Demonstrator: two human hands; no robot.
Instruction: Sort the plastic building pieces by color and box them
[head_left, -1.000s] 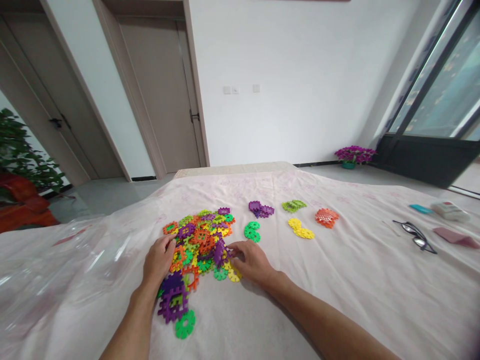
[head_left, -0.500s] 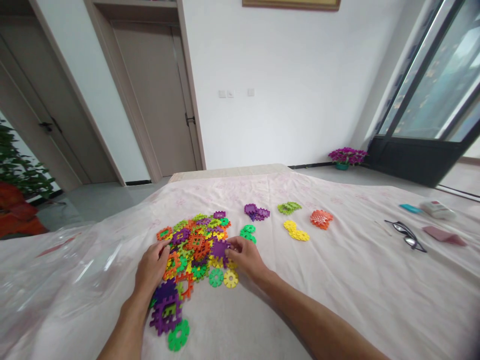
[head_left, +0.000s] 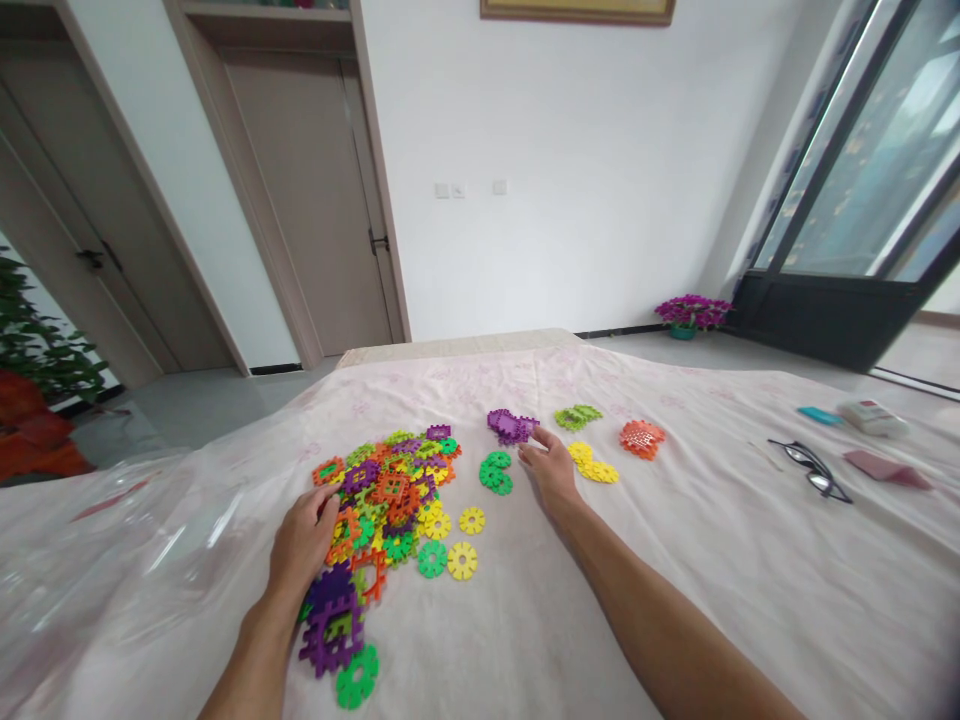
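Note:
My left hand (head_left: 304,530) rests against the left side of a heap of colourful plastic linking pieces (head_left: 394,487), its fingers loosely apart and holding nothing I can see. My right hand (head_left: 553,472) is at the small purple pile (head_left: 512,426), thumb and fingertips apart beside its right edge. A flat purple square piece lies on top of that pile. Just left of this hand are green notched discs (head_left: 496,473); to its right are yellow discs (head_left: 594,463). Light green pieces (head_left: 578,416) and an orange group (head_left: 642,438) lie farther right.
Loose yellow discs (head_left: 463,561) and a green disc (head_left: 432,559) lie before the heap. Purple frames (head_left: 330,630) sit by my left forearm. Clear plastic wrap (head_left: 165,540) is at left. Eyeglasses (head_left: 814,468) and a pink cloth (head_left: 887,470) lie at right on the tablecloth (head_left: 690,560).
My right hand has moved away from the heap, right and farther back, carrying a purple square piece to the purple pile. My left hand has stayed by the heap.

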